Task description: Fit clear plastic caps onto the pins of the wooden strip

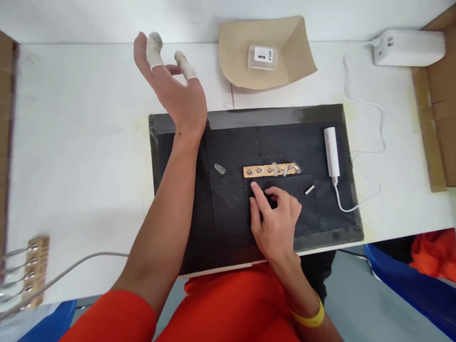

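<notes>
My left hand (174, 85) is raised over the white table beyond the far left corner of the black mat (221, 218). Its fingers are spread, two of them wear white finger cots, and it holds nothing. My right hand (276, 221) rests on the mat, thumb and forefinger pinched together just below a small tan strip (268, 170) that carries several round metal parts and clear pieces. Whether anything sits in the pinch is hidden. A small clear piece (220, 168) lies left of the strip. A short white stick (309, 190) lies to its right.
A white pen-shaped tool (331, 152) with a cable lies on the mat's right side. A cardboard tray (267, 54) holding a small clear box stands at the back. A white power adapter (408, 47) sits far right. Another tan strip with wires (33, 270) is at the left edge.
</notes>
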Available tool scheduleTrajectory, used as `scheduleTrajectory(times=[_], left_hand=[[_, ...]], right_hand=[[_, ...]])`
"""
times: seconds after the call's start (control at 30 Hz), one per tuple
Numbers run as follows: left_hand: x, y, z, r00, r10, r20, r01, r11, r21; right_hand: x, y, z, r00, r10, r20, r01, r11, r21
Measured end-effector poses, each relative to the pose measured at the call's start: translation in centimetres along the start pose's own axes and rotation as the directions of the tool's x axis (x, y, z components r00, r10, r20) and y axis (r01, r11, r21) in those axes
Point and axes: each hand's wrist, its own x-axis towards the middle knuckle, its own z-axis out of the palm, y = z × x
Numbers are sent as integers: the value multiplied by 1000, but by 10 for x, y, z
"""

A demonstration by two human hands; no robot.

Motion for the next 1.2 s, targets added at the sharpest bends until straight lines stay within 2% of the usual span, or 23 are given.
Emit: scheduleTrajectory(times=[0.2,0.37,0.57,0.8,0.9,1.03,1.2], left_hand=[[10,-5,1,1000,12,7,-13,985,170],[16,-16,4,998,56,-33,-44,956,291],[13,-9,2,999,3,34,-16,917,399],[12,-6,1,997,-53,58,13,840,543],[12,-6,1,999,-25,47,-4,840,543],[12,-3,0,996,-73,52,37,866,499],[11,-1,1,997,-54,59,34,952,304]], right_hand=[[6,7,-5,999,-34,-43,35,999,18],[7,15,-13,996,-87,-2,87,994,61],[-3,25,-21,995,-88,39,84,992,92],[-8,29,-26,992,-71,107,56,988,141],[-6,29,-25,991,-64,120,40,981,188],[0,28,-20,995,-27,93,3,967,254],[12,28,-11,998,-21,-60,40,945,325]])
